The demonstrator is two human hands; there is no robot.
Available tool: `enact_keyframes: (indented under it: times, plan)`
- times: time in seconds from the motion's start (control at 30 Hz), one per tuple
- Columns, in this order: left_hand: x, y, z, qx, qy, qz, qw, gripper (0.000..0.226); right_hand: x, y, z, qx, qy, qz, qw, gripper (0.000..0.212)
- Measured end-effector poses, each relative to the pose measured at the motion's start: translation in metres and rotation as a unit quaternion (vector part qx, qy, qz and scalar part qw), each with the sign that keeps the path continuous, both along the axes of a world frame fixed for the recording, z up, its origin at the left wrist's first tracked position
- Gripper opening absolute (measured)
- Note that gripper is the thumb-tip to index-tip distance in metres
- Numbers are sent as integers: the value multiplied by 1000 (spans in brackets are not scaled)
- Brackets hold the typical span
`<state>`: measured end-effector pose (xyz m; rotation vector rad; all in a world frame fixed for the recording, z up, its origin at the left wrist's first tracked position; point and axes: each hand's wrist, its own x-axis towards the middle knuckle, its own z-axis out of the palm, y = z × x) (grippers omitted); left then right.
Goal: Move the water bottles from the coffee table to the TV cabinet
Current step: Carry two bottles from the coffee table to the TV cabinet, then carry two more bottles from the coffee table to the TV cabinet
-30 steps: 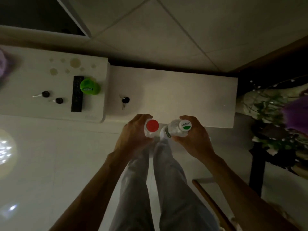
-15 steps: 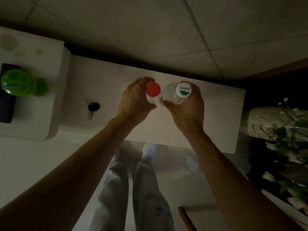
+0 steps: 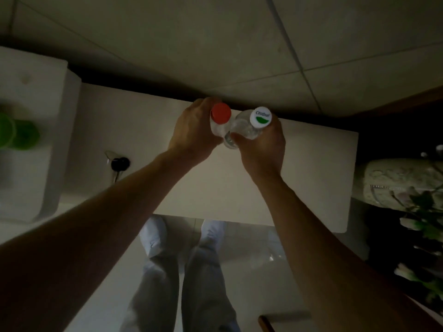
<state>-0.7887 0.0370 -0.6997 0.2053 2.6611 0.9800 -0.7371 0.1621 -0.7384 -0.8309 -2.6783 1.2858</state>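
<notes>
Two water bottles are being held over the far edge of a white cabinet top [image 3: 299, 178], seen from above in dim light. The red-capped bottle [image 3: 220, 113] is being gripped by the left hand [image 3: 194, 135], its fingers wrapped around the body; the white-capped bottle [image 3: 260, 116] is being clasped the same way by the right hand [image 3: 262, 149]. The bottles are being carried so close that their clear sides are touching. If they are being set down this near the back edge, one is judged likely to be tipped or knocked off. Both are capped; how much water is inside cannot be told. A key [image 3: 118, 164] is lying at left.
</notes>
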Motion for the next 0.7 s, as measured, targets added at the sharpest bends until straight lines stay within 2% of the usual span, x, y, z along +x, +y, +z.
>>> enact_keyframes:
  times: [0.2, 0.33, 0.4, 0.57, 0.7]
  plan:
    - [-5, -7, 20, -35, -37, -40, 998, 52, 2, -1, 17, -17, -55, 26, 998, 73]
    - [-1, -29, 52, -55, -43, -85, 994, 53, 7, 2, 64, 4, -77, 54, 996, 77]
    - [3, -48, 71, -92, -37, -99, 990, 48, 9, 4, 99, 28, -81, 62, 994, 72]
    - [22, -101, 149, -183, -48, -151, 970, 31, 18, -1, 205, 89, -63, 88, 990, 42]
    - [52, -139, 233, -220, -36, -192, 956, 32, 34, -23, 283, 133, -78, 163, 975, 31]
